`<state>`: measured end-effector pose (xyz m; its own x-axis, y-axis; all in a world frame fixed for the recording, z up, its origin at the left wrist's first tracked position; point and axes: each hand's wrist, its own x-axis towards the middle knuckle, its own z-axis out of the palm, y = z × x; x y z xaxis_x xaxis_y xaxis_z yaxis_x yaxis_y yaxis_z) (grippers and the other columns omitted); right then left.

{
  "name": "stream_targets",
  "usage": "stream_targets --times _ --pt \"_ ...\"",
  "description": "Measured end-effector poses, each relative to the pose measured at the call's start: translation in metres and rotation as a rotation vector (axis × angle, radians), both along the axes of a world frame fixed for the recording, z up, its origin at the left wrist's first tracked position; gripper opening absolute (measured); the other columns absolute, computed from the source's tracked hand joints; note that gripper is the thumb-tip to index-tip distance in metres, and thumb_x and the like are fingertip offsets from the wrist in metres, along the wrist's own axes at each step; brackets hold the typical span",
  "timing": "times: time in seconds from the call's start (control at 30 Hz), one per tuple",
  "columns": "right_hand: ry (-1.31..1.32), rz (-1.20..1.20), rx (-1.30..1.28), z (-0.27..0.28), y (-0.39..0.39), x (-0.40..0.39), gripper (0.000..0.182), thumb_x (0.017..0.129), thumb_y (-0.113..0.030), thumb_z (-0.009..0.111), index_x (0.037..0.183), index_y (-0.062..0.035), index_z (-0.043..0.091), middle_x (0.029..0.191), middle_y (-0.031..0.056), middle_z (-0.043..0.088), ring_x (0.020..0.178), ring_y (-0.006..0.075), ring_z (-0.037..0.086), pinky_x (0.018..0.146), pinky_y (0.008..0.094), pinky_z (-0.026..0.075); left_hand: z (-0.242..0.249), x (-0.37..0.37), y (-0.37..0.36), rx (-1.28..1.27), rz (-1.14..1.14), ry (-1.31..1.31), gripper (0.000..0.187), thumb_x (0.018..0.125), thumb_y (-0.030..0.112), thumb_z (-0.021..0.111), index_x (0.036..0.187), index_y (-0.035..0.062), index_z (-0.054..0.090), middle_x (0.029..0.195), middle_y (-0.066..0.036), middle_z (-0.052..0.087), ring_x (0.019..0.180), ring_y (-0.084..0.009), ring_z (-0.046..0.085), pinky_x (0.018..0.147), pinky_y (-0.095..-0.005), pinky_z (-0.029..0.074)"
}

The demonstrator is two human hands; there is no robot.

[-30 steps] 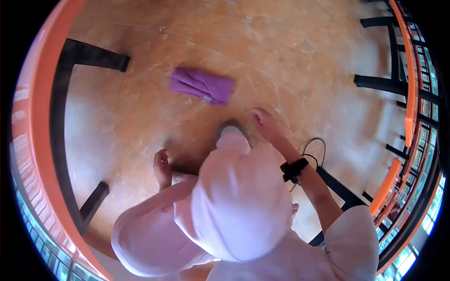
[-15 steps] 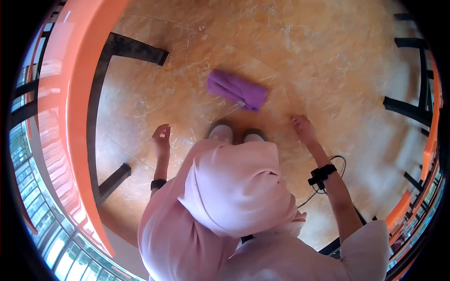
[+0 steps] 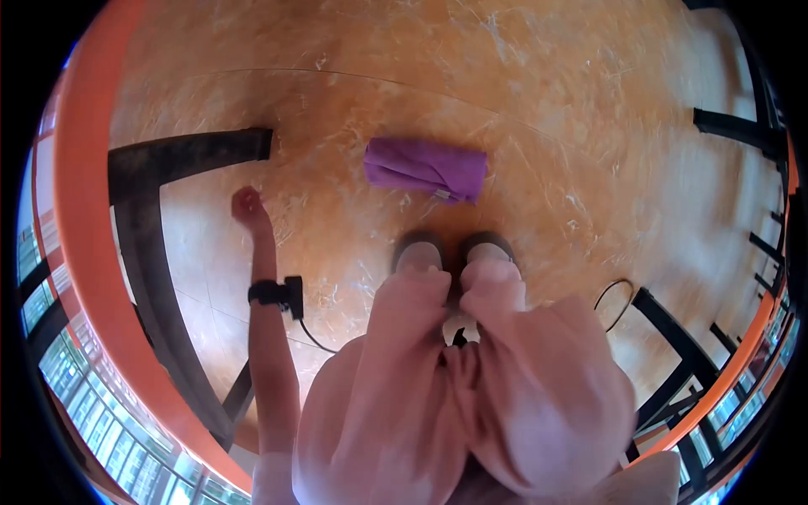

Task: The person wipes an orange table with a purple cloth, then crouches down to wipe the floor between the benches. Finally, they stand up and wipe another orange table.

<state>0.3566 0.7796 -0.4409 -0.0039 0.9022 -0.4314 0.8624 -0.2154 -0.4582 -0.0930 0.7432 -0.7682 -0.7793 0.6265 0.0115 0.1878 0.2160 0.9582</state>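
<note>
A purple towel (image 3: pixel 425 171), rolled or folded into a bundle with a small pale tag on its near edge, lies on the floor beyond my shoes. My left hand (image 3: pixel 251 209) hangs above the floor to the left of the towel, well apart from it and close to a black bench leg. Its fingers are curled into a loose fist, and nothing shows in them. A black strap with a small device (image 3: pixel 278 292) is around that wrist. My right hand is out of view; only part of a pale sleeve appears at the bottom right.
An orange-topped bench (image 3: pixel 93 252) with black legs (image 3: pixel 202 157) runs along my left. More black-legged seating with an orange edge (image 3: pixel 741 345) stands on the right. A thin black cable loop (image 3: pixel 619 290) shows near it. My dark shoes (image 3: pixel 418 242) stand on the marbled floor.
My legs have straightened and the view has turned. My left hand has moved up and left in view, its fingers more curled. My right hand has left the view. The towel stays on the floor.
</note>
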Motion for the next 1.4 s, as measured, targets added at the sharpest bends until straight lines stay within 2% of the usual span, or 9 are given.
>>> stream_targets --times 0.07,0.1,0.17,0.37,0.53,0.77,1.0,1.3,1.4 --pt "0.117 -0.052 0.193 0.066 0.049 -0.068 0.020 0.078 -0.013 0.055 0.090 0.0028 0.056 0.072 0.0146 0.058 0.064 0.0246 0.055 0.054 0.0318 0.041 -0.013 -0.020 0.020 0.094 0.019 -0.124 0.022 0.076 -0.009 0.050 0.093 0.0030 0.055 0.083 -0.007 0.058 0.073 -0.0162 0.058 0.059 -0.0271 0.050" --pt "0.161 0.243 0.076 0.065 0.059 -0.031 0.021 0.079 -0.013 0.052 0.092 0.0038 0.052 0.069 0.0173 0.053 0.059 0.0299 0.050 0.054 0.0371 0.038 -0.004 -0.018 0.033 0.021 0.091 -0.144 0.024 0.075 -0.009 0.048 0.096 0.0025 0.054 0.088 -0.008 0.058 0.077 -0.0171 0.058 0.061 -0.0279 0.051" --pt "0.211 0.218 0.045 0.044 0.034 -0.017 0.021 0.080 -0.013 0.050 0.093 0.0032 0.052 0.070 0.0167 0.054 0.061 0.0279 0.051 0.055 0.0359 0.039 0.000 -0.018 0.048 -0.079 0.161 -0.165 0.028 0.076 -0.009 0.045 0.100 0.0019 0.054 0.098 -0.009 0.057 0.085 -0.0191 0.057 0.068 -0.0297 0.050" --pt "0.261 -0.098 -0.442 -0.133 -0.141 0.109 0.019 0.083 -0.012 0.047 0.096 0.0013 0.054 0.073 0.0147 0.056 0.066 0.0219 0.054 0.058 0.0323 0.040 -0.015 -0.003 0.035 -0.303 0.038 0.267 0.023 0.077 -0.002 0.047 0.097 0.0029 0.056 0.101 -0.009 0.058 0.089 -0.0166 0.056 0.073 -0.0293 0.047" --pt "0.181 -0.214 0.006 -0.253 -0.068 0.210 0.019 0.084 -0.008 0.045 0.099 -0.0010 0.055 0.077 0.0133 0.055 0.067 0.0211 0.054 0.059 0.0302 0.042 0.071 0.140 0.059 -0.102 -0.575 0.621 0.028 0.074 0.007 0.057 0.103 0.0069 0.056 0.102 -0.008 0.057 0.099 -0.0249 0.051 0.084 -0.0353 0.041" --pt "0.334 0.404 0.219 -0.235 0.016 0.096 0.019 0.072 -0.001 0.052 0.091 -0.0013 0.056 0.088 0.0155 0.058 0.081 0.0327 0.056 0.070 0.0391 0.046 0.087 0.246 0.101 -0.242 -1.355 1.121 0.070 0.066 0.033 0.067 0.126 0.0108 0.040 0.123 -0.010 0.038 0.115 -0.0264 0.037 0.098 -0.0449 0.026" --pt "0.362 0.672 0.106 -0.256 0.005 0.067 0.015 0.074 -0.007 0.053 0.088 -0.0045 0.054 0.081 0.0133 0.055 0.072 0.0308 0.055 0.064 0.0396 0.046 0.052 0.222 0.093 0.007 -1.410 1.405 0.058 0.076 0.030 0.054 0.129 0.0145 0.036 0.119 -0.011 0.044 0.114 -0.0256 0.040 0.097 -0.0465 0.029" --pt "0.341 0.576 0.180 -0.257 0.004 0.066 0.010 0.075 -0.009 0.052 0.085 -0.0055 0.052 0.081 0.0122 0.052 0.068 0.0317 0.055 0.060 0.0396 0.046 0.070 0.241 0.104 -0.134 -1.372 1.637 0.056 0.077 0.016 0.048 0.131 0.0148 0.033 0.121 -0.015 0.043 0.113 -0.0282 0.040 0.094 -0.0494 0.032" --pt "0.360 0.556 0.203 -0.256 0.004 0.066 0.010 0.075 -0.008 0.052 0.084 -0.0057 0.052 0.080 0.0117 0.052 0.067 0.0314 0.055 0.059 0.0393 0.046 0.083 0.245 0.113 -0.338 -1.371 1.405 0.061 0.074 0.011 0.052 0.131 0.0143 0.032 0.123 -0.015 0.041 0.113 -0.0285 0.041 0.093 -0.0448 0.034"
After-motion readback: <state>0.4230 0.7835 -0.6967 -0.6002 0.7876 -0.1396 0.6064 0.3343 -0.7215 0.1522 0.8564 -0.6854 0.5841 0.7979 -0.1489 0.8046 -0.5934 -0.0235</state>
